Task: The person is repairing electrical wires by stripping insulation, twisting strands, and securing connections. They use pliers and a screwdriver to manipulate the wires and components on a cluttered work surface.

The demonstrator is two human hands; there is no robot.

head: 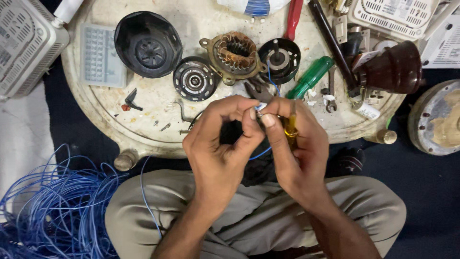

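My left hand (223, 144) and my right hand (297, 146) meet over my lap at the near edge of a round white work surface (143, 129). Both pinch the end of a thin blue wire (274, 85) between thumbs and fingertips. The wire runs up to a black motor half with a shaft (279, 60). My right hand also holds a small tool with a yellow handle (290, 125). A dark part sits hidden under my hands.
On the surface lie a copper-wound stator (235, 55), a black rotor disc (194, 80), a black round cover (148, 44), a green-handled screwdriver (310, 76), a wrench and small screws. A tangle of blue wire (52, 206) lies on the floor at left.
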